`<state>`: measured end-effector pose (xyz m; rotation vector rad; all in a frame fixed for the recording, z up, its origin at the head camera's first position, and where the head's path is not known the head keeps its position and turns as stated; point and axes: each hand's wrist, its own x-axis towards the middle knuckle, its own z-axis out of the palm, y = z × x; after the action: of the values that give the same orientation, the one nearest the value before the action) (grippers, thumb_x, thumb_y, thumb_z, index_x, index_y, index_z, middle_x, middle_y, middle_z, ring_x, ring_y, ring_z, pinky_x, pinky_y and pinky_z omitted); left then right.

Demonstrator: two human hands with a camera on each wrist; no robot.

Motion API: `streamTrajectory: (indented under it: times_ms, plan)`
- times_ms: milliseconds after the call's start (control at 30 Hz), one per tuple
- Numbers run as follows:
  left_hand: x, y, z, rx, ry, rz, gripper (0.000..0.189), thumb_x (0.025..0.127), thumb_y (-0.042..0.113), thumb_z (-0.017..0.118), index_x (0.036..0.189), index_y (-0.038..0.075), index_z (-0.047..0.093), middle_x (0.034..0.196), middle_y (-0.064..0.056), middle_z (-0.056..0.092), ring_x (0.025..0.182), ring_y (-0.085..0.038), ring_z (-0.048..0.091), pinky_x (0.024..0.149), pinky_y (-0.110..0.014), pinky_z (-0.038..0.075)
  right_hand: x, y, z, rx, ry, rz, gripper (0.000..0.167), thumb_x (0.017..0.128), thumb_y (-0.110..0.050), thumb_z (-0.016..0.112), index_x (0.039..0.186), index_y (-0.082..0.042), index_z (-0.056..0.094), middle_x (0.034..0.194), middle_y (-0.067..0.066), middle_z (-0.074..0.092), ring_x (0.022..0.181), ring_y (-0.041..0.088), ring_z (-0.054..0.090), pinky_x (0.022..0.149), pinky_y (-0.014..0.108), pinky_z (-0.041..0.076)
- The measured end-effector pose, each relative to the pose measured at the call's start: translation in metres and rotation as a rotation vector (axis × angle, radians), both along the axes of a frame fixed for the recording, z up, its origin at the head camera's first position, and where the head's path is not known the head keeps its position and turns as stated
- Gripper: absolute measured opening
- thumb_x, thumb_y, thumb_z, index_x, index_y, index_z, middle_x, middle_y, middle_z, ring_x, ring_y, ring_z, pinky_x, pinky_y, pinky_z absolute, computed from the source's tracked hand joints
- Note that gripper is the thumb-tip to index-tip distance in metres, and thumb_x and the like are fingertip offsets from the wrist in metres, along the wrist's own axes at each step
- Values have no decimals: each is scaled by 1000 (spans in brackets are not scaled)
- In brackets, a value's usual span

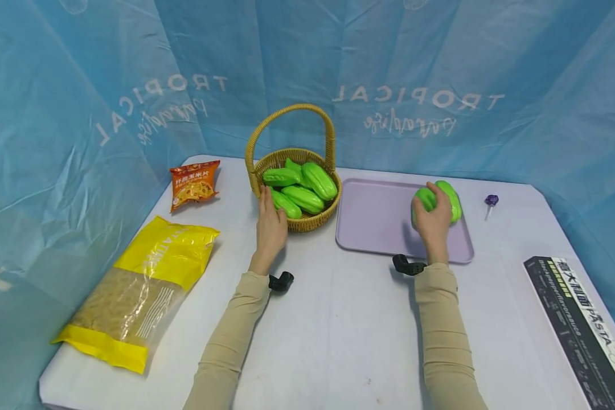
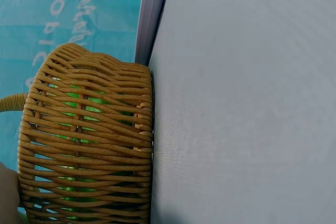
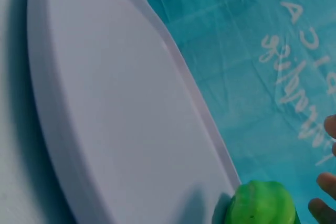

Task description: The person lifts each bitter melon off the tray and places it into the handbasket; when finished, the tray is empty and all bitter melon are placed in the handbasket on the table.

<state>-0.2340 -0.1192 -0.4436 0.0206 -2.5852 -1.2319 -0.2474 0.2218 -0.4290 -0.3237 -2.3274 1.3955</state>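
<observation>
We see left hand straight-fingered against basket; right hand, loosely spread, at green vegetables on tray.

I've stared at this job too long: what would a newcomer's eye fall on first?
Probably the bright green pieces heaped in the wicker basket near the back, the left hand against its near-left side. Next, the right hand over the lilac tray's right end, with more green pieces there. Then the large yellow bag lying at left.
</observation>
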Motion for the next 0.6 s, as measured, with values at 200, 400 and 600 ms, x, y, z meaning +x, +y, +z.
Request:
streamTrajectory:
  times_ms: [200, 400, 600]
  plan:
    - [0, 1, 0, 19, 6, -4, 59, 102, 12, 34, 154, -2, 12, 163, -16, 7, 128, -38, 44, 84, -49, 46, 0, -3, -2, 26, -29, 24, 54, 90, -12, 61, 143, -9, 47, 148, 18, 42, 137, 36, 37, 114, 52, 26]
    - [0, 1, 1, 21, 4, -6, 58, 102, 13, 34, 154, -2, 12, 163, -17, 8, 121, -39, 49, 80, -47, 45, -2, -4, -7, 103, -1, 61, 56, 88, -7, 64, 141, -3, 47, 143, 22, 47, 134, 38, 40, 114, 52, 28]
    - [0, 1, 2, 9, -1, -3, 59, 102, 13, 34, 154, -1, 12, 163, -16, 7, 103, -39, 55, 69, -43, 44, -5, -3, -12, 128, 5, 119, 59, 86, -2, 65, 141, -1, 46, 143, 22, 46, 135, 39, 39, 115, 51, 27]
